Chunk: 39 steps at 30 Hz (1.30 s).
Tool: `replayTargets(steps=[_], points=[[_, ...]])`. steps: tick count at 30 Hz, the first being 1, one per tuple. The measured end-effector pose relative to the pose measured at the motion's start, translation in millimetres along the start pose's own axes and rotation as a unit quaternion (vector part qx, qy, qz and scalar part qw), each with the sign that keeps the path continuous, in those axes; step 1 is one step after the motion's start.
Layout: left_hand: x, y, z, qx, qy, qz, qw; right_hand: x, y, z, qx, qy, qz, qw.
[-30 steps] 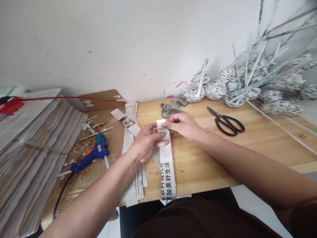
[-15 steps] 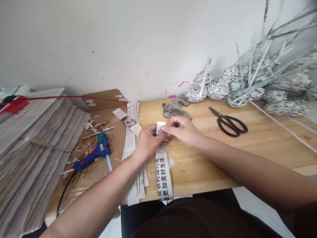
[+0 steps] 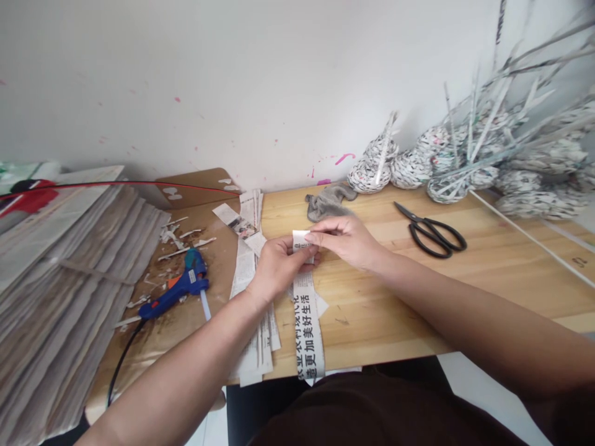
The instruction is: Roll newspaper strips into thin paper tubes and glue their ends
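A newspaper strip (image 3: pixel 308 334) with large black characters runs from my fingers down over the table's front edge. My left hand (image 3: pixel 283 263) grips the strip near its upper end, thumb on top. At that same end my right hand (image 3: pixel 344 241) pinches the paper's corner between thumb and fingers. The strip's top end looks folded over, though the fingers partly cover it. Beside my left hand lies a pile of cut newspaper strips (image 3: pixel 244 272). A grey cloth (image 3: pixel 330 201) rests just behind my right hand.
Black-handled scissors (image 3: pixel 434 232) lie to the right. Woven paper shapes (image 3: pixel 372 164) line the wall, with long paper rods (image 3: pixel 530 229) sticking out. On the left are a blue glue gun (image 3: pixel 179 288), paper scraps on cardboard (image 3: pixel 160 371) and a tall newspaper stack (image 3: pixel 79 297).
My right fingers have shifted slightly at the strip's top end, which now appears a little lower and more folded. My left hand keeps its grip. The camera view has moved slightly.
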State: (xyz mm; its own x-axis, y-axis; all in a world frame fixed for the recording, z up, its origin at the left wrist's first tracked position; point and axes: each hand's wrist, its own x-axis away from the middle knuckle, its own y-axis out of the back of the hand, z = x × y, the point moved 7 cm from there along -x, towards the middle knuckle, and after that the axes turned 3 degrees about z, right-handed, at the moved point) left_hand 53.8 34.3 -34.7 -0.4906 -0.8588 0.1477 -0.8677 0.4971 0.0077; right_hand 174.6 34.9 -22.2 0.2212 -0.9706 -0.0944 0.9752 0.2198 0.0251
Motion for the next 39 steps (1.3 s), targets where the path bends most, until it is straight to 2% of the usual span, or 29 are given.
replayTargets(steps=[5,8,9,13,15,18,21,23,26,29,34,39], points=[[-3,-5.3,1,0.001,0.008,0.047,0.999,-2,3,-11,-0.097,-0.05,-0.042,0.993],[-7,-1.2,3,-0.038,0.012,0.068,0.997,-7,7,-19,-0.153,-0.075,-0.038,0.985],[-9,3.8,2,-0.049,0.005,0.056,0.997,-9,8,-22,-0.17,-0.083,-0.025,0.982],[-12,31.5,-11,-0.066,-0.019,-0.05,0.996,-13,12,-30,-0.219,-0.112,0.065,0.967],[-15,33.0,-21,-0.101,-0.013,-0.048,0.994,-12,12,-31,-0.229,-0.124,0.118,0.958],[-30,18.5,-40,-0.229,-0.032,-0.004,0.973,-9,10,-30,-0.238,-0.133,0.192,0.943],[-57,-5.2,-61,-0.375,-0.152,0.001,0.915,-6,6,-29,-0.235,-0.128,0.247,0.931],[-78,-23.2,-61,-0.417,-0.209,0.019,0.884,-5,5,-29,-0.222,-0.125,0.271,0.928],[-111,-37.1,-40,-0.516,-0.162,0.017,0.841,-4,5,-30,-0.207,-0.123,0.289,0.926],[-127,-39.2,-28,-0.545,-0.137,-0.017,0.827,-3,5,-30,-0.211,-0.125,0.296,0.923],[-133,-29.0,-27,-0.551,-0.097,-0.072,0.826,-4,6,-31,-0.245,-0.138,0.278,0.919],[-131,-18.3,-41,-0.536,-0.094,-0.081,0.835,-7,9,-32,-0.257,-0.143,0.235,0.926]])
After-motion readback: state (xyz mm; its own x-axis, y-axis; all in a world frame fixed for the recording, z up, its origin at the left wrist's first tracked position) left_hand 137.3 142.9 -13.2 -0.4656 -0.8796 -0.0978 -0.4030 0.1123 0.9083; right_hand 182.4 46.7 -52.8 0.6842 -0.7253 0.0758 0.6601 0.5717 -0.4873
